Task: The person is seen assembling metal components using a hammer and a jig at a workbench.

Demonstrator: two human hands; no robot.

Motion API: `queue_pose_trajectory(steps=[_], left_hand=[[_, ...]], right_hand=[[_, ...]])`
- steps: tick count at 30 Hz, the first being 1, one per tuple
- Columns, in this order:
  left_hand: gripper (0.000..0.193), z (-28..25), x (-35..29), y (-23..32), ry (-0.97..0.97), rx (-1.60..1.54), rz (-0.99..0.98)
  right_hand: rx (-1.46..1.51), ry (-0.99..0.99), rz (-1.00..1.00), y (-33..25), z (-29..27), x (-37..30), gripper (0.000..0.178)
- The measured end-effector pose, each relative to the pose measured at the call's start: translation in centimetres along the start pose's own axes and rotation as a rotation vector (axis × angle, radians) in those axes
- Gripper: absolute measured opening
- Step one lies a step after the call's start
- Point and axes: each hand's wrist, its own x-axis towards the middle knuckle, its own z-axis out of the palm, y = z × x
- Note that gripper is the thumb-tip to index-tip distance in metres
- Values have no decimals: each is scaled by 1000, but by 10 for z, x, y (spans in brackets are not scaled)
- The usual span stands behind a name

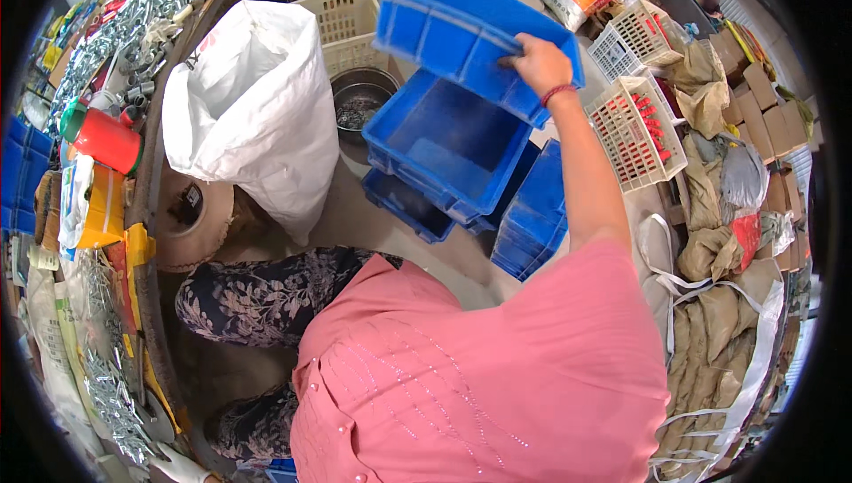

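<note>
My right hand (540, 66), bare with a red cord at the wrist, grips the rim of a blue plastic bin (461, 39). That bin is tilted over another open blue bin (444, 133), which sits on a stack of similar ones. More blue bins (535, 217) stand stacked just right of it. At the lower left edge, a white-gloved hand that appears to be my left hand (182, 465) rests at the bench edge with its fingers stretched out. It lies close to a pile of small metal parts (115, 394), and its arm is out of sight.
A large white woven sack (253, 119) stands left of the bins, near a dark metal basin (362, 97) and a cream crate (342, 17). Perforated crates (635, 133) with red-handled pieces stand at right, beside filled sacks (719, 341). The left bench carries metal fittings (115, 48).
</note>
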Motion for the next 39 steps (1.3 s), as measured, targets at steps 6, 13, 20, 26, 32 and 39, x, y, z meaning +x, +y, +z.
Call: queue_pose_trajectory(steps=[6, 13, 20, 26, 32, 39], left_hand=[[56, 5, 13, 27, 23, -55, 67], [39, 10, 8, -16, 145, 490, 506], [51, 16, 24, -125, -82, 148, -156], [64, 53, 53, -143, -219, 158, -289], [36, 52, 19, -138, -128, 13, -94], [32, 84, 39, -158, 119, 768, 551]], right_hand=[[-158, -65, 273, 124, -16, 43, 57], [-179, -249, 301, 261, 19, 99, 63], [-121, -866, 531, 306, 72, 114, 55], [-102, -565, 178, 304, 190, 37, 54], [429, 291, 327, 229, 202, 0, 37], [-578, 534, 820, 252, 96, -122, 33]])
